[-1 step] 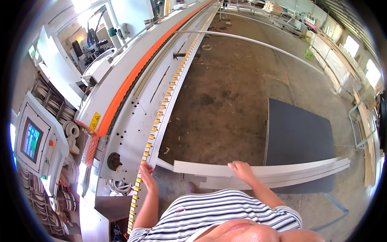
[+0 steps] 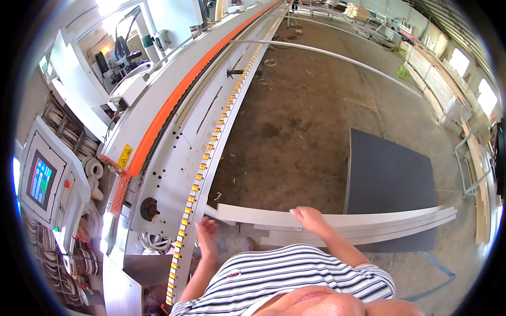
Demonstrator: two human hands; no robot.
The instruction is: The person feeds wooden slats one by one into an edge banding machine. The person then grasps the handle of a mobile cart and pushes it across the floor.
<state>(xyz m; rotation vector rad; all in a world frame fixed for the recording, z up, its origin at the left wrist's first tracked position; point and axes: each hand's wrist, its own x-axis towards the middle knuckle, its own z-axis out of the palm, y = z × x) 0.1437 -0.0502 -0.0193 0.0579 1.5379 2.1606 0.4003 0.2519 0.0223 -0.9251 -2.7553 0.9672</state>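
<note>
Fingers (image 2: 297, 211) are hiding their undersides, so I'm failing to tell either grip; right hand (image 2: 312, 219) is overlapping the board (image 2: 363, 221), left hand (image 2: 207, 233) hovering beside its left end.

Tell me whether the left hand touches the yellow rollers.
Apart: the head view shows a bare strip of white rail between the left hand and the nearest yellow rollers.

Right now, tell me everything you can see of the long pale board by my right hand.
The pale board is off-white, long, narrow and smooth-looking; its material is unclear. It extends crosswise, looking curved, though the lens bends straight edges. Its left end is near the machine; similar strips lie along its near side. The right hand overlaps its far edge, apparently touching, but the grip is unclear.
</note>
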